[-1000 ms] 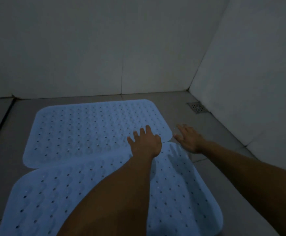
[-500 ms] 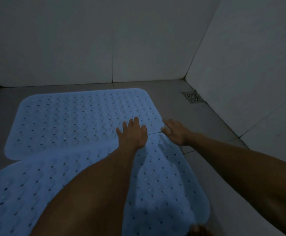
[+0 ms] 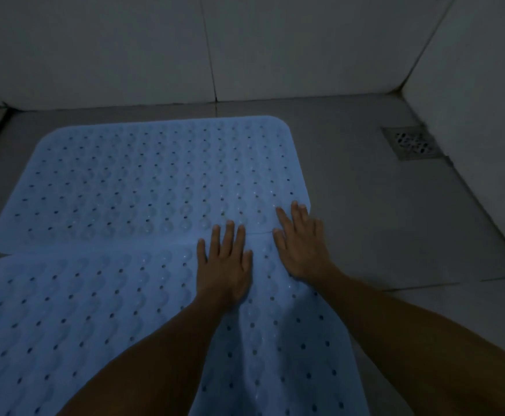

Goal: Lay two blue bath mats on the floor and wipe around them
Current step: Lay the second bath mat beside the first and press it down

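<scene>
Two light blue perforated bath mats lie flat on the grey tiled floor, one behind the other. The far mat (image 3: 143,181) meets the near mat (image 3: 74,319) along a seam. My left hand (image 3: 225,265) presses flat on the near mat, its straight fingertips reaching over the seam. My right hand (image 3: 300,244) lies flat beside it across the seam at the mats' right end, fingers spread onto the far mat's near right corner. Neither hand holds anything.
A square metal floor drain (image 3: 411,143) sits in the floor's right rear corner. White tiled walls (image 3: 125,49) close the back and the right side. Bare floor tiles (image 3: 395,223) run along the mats' right edge.
My right hand has moved left off the bare floor onto the mats' seam. My left hand stays pressed at the seam. The view has moved closer.
</scene>
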